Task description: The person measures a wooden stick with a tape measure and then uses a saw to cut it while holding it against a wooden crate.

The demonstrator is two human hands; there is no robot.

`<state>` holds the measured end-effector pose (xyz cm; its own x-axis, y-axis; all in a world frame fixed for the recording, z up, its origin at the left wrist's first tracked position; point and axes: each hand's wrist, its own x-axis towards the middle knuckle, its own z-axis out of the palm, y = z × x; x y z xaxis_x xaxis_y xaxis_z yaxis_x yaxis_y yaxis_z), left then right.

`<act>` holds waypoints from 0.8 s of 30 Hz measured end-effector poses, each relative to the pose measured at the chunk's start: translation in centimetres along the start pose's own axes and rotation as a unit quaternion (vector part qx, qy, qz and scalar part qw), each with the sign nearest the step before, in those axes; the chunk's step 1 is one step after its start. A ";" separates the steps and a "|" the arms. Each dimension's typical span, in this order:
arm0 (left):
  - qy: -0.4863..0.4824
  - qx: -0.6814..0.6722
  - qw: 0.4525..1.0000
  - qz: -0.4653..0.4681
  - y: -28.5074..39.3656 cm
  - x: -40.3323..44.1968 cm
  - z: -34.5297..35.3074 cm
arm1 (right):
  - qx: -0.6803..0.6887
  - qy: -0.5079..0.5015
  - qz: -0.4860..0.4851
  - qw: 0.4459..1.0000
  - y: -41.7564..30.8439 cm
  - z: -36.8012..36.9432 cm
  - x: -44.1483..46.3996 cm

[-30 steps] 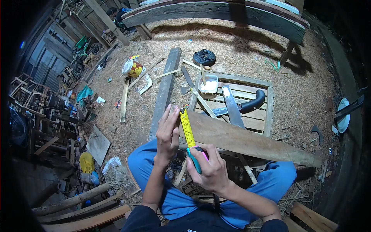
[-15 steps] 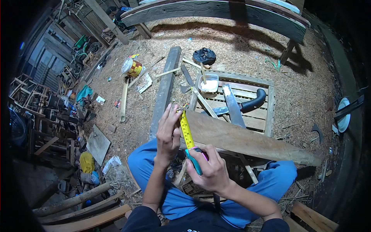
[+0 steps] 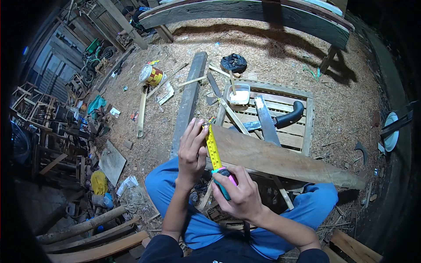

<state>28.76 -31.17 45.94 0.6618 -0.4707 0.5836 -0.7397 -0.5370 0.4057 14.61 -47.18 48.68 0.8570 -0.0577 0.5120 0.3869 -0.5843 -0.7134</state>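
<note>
A tape measure (image 3: 224,180) with a teal and pink case is gripped in my right hand (image 3: 240,193). Its yellow blade (image 3: 212,147) stretches across the left end of a broad wooden board (image 3: 272,160) that lies over my lap. At the blade's far end, my left hand (image 3: 191,149) has its fingers extended and close together, with the fingertips at the tip of the tape beside the board's end. Whether those fingers pinch the tape's hook is too small to tell.
Beyond the board, a slatted wooden frame (image 3: 309,118) bears a handsaw (image 3: 267,120), a black curved pipe-like handle (image 3: 291,115) and a white tub (image 3: 239,94). A long beam (image 3: 189,96) lies left of it. A person (image 3: 131,15) is at the upper left.
Both hands keep nearly the same place on the board. The tape case and my right hand have shifted very slightly, and the view has moved a little.
</note>
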 end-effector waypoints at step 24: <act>0.053 -0.077 0.990 -0.105 1.2 1.6 0.0 | -0.037 -0.040 -0.045 0.997 0.2 -0.8 0.2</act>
<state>28.97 -32.59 47.33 0.7926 -0.2792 0.5420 -0.6022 -0.4977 0.6242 14.63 -47.94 48.99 0.8454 0.0615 0.5306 0.4402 -0.6428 -0.6269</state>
